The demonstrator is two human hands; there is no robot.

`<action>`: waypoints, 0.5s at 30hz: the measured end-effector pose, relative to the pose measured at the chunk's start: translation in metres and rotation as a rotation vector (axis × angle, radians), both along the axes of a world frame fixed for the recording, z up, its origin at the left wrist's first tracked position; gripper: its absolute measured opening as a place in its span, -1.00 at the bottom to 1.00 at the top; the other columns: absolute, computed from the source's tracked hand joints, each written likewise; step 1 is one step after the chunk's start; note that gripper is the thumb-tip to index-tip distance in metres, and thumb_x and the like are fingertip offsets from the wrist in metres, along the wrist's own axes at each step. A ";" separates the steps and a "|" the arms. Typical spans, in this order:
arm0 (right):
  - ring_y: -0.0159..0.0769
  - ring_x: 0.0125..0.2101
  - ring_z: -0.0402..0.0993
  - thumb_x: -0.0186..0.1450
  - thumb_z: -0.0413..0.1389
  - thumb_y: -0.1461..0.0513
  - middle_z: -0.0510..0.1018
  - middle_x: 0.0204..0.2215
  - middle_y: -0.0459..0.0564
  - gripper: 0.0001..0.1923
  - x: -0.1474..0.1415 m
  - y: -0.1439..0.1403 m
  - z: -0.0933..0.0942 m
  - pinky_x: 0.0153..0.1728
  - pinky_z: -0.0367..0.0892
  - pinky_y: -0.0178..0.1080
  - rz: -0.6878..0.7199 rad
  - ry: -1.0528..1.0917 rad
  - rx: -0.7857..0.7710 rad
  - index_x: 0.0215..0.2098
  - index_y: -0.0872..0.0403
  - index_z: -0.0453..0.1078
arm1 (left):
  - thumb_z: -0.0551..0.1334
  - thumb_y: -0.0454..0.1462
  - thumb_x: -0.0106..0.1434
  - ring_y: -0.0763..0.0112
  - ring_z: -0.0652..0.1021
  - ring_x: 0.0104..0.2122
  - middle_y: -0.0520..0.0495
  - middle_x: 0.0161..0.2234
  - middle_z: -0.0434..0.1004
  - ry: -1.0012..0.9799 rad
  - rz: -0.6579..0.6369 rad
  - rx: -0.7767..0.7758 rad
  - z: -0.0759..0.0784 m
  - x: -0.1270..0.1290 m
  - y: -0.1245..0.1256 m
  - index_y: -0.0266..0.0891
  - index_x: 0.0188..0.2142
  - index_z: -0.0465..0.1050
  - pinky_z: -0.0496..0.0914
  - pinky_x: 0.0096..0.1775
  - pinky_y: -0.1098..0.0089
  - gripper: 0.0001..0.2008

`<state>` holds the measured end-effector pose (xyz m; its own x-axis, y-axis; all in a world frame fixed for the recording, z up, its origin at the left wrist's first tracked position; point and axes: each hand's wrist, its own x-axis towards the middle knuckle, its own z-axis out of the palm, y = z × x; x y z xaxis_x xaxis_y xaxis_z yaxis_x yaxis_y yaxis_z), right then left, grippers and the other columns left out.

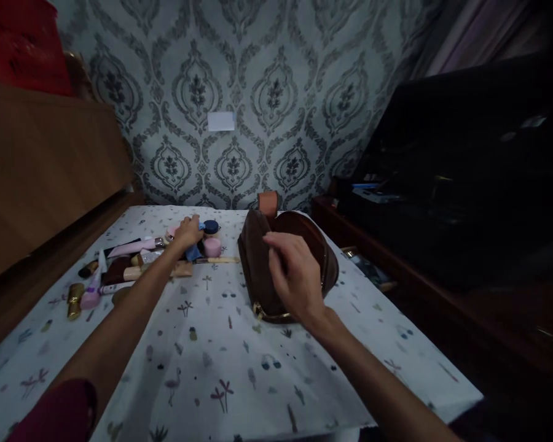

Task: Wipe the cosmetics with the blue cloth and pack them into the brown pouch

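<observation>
A brown zippered bag (258,264) stands on the table with its top gaping open. My right hand (299,273) is at its opening, fingers curled over the near panel's edge; part of the grip is hidden behind the hand. Among the cosmetics to the left, my left hand (188,232) has its fingers closed around a small blue item (201,226) that is mostly hidden. Close by are a pink jar (212,247), a dark-lidded jar (211,227) and a thin wooden-handled brush (221,259). A pale pink tube (131,247) lies left of that hand.
More cosmetics lie at the left, including a gold container (75,301) and a purple-capped tube (91,297). A patterned white cloth (203,356) covers the table. Wooden furniture (46,172) borders the left side, and a large black object (451,166) stands at the right.
</observation>
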<state>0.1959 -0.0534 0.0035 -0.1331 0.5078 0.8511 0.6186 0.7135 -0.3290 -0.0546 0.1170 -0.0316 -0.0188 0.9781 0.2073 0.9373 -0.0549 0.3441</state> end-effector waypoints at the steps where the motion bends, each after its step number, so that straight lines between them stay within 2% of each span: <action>1: -0.13 -0.03 0.46 0.34 0.00 0.38 0.58 -0.10 0.12 -0.71 -0.006 -0.006 -0.003 0.03 0.35 -0.02 0.048 -0.029 0.058 -0.05 0.04 0.43 | 0.24 -0.29 0.29 0.03 0.47 0.04 -0.34 0.06 0.41 0.000 -0.009 -0.043 0.000 -0.003 0.009 -0.33 0.16 0.29 0.42 0.00 0.08 -0.54; 3: -0.15 -0.01 0.44 0.32 -0.02 0.42 0.58 -0.11 0.09 -0.65 -0.020 -0.015 -0.013 0.03 0.37 -0.02 0.202 -0.089 0.078 -0.02 0.00 0.42 | 0.25 -0.21 0.33 0.15 0.52 -0.04 -0.24 0.03 0.46 0.000 -0.033 -0.111 -0.002 -0.008 0.022 -0.30 0.12 0.34 0.46 -0.03 0.10 -0.60; 6: -0.18 -0.08 0.46 0.33 -0.06 0.41 0.59 -0.20 0.07 -0.65 -0.043 -0.016 -0.035 -0.03 0.41 -0.07 0.390 -0.091 -0.120 -0.05 0.00 0.44 | 0.23 -0.15 0.36 0.23 0.54 -0.06 -0.17 0.03 0.46 0.007 -0.051 -0.168 -0.008 -0.009 0.032 -0.27 0.07 0.39 0.49 -0.05 0.10 -0.65; 9: -0.18 -0.14 0.49 0.30 0.00 0.33 0.59 -0.21 0.04 -0.74 -0.067 0.001 -0.067 -0.11 0.43 -0.10 0.395 0.122 -0.502 -0.16 -0.01 0.48 | 0.24 -0.15 0.36 0.22 0.53 -0.05 -0.17 0.03 0.46 0.017 -0.049 -0.178 -0.013 -0.009 0.033 -0.27 0.05 0.41 0.48 -0.04 0.09 -0.66; 10: -0.18 -0.15 0.50 0.26 0.05 0.30 0.59 -0.20 0.02 -0.77 -0.075 0.009 -0.078 -0.16 0.44 -0.12 0.405 0.236 -0.654 -0.17 -0.02 0.48 | 0.24 -0.16 0.35 0.21 0.53 -0.04 -0.17 0.03 0.46 0.017 -0.045 -0.168 -0.014 -0.009 0.032 -0.27 0.05 0.41 0.47 -0.02 0.07 -0.66; 12: -0.19 -0.23 0.50 0.14 0.16 0.26 0.58 -0.31 -0.02 -0.81 -0.090 0.025 -0.100 -0.24 0.44 -0.16 0.466 0.575 -0.934 -0.25 0.01 0.48 | 0.27 -0.19 0.33 0.16 0.50 0.01 -0.18 0.04 0.45 0.010 -0.028 -0.123 -0.016 -0.009 0.027 -0.28 0.03 0.42 0.43 0.02 0.05 -0.67; 15: -0.24 -0.37 0.49 0.09 0.21 0.14 0.52 -0.41 -0.05 -0.77 -0.104 0.043 -0.124 -0.39 0.43 -0.21 0.496 0.732 -1.032 -0.29 0.04 0.42 | 0.28 -0.26 0.27 0.02 0.44 0.09 -0.28 0.05 0.43 -0.032 0.000 -0.008 -0.013 -0.012 0.013 -0.29 0.05 0.39 0.35 0.08 0.07 -0.64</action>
